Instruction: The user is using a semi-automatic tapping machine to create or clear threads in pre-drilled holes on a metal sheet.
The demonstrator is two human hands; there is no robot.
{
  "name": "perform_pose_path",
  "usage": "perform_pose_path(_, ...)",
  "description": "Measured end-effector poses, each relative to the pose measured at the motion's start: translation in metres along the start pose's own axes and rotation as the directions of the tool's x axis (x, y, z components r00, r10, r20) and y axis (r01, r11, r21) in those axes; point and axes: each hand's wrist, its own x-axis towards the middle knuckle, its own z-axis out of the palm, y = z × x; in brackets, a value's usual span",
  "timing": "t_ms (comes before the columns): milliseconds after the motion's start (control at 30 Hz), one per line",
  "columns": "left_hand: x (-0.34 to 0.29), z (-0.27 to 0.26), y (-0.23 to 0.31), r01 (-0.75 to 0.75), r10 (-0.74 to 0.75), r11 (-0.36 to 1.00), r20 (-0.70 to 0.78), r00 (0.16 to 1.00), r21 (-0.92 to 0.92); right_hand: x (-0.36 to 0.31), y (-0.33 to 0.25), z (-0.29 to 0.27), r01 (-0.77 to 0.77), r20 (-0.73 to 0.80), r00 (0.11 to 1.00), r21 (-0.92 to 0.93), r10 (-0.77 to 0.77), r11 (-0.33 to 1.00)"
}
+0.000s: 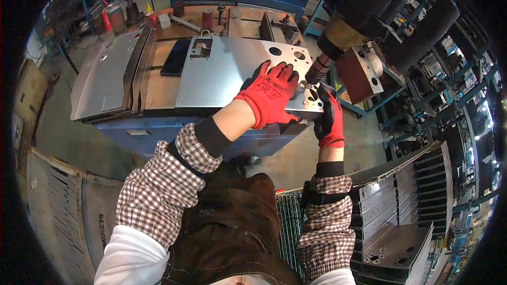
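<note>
A grey sheet-metal panel [211,82] lies flat on the worktable, with a square cutout at its far left and several round holes toward its right end. My left hand [272,95], in a red glove with dark fingertips, presses on its top face with fingers stretched out. At the panel's near right corner, my gloved right hand [331,119] grips the edge; part of its fingers is hidden. Between the hands, the dark spindle tool [317,69] of a machine comes down at a slant to the holes at that end. Whether its tip touches the metal I cannot tell.
Left of the panel are a dark phone-like slab [176,58] and a stack of bent metal panels [105,76]. Bolts, a wrench [185,24] and bottles stand behind. A reddish-brown metal block [359,74] hangs beside the spindle. More perforated panels [393,248] lean at lower right.
</note>
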Motion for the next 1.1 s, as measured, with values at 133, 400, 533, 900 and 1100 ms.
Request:
perform_pose_path(133,-0.001,-0.001,-0.001,0.002,-0.002,1.0,0.004,1.0,-0.017,-0.004,-0.005,0.007,0.033,0.002,0.999,-0.009,-0.033,0.999)
perform_pose_path(400,0.0,0.003,0.0,0.003,-0.004,1.0,-0.041,0.999,-0.012,-0.01,-0.01,0.015,0.133,-0.015,0.991,-0.112,-0.135,0.985)
perform_pose_path(533,0.001,0.002,0.001,0.002,-0.003,1.0,-0.035,0.999,-0.013,-0.007,-0.011,0.013,-0.007,-0.061,0.998,0.028,0.009,1.0)
perform_pose_path(900,-0.001,0.001,0.001,-0.012,0.012,1.0,-0.04,0.999,-0.004,-0.007,-0.004,0.007,-0.033,-0.005,0.999,0.148,0.034,0.989)
perform_pose_path(1100,0.0,0.001,0.002,-0.008,0.008,1.0,-0.032,0.999,0.0,-0.015,-0.011,0.014,0.212,0.043,0.977,-0.133,-0.208,0.968)
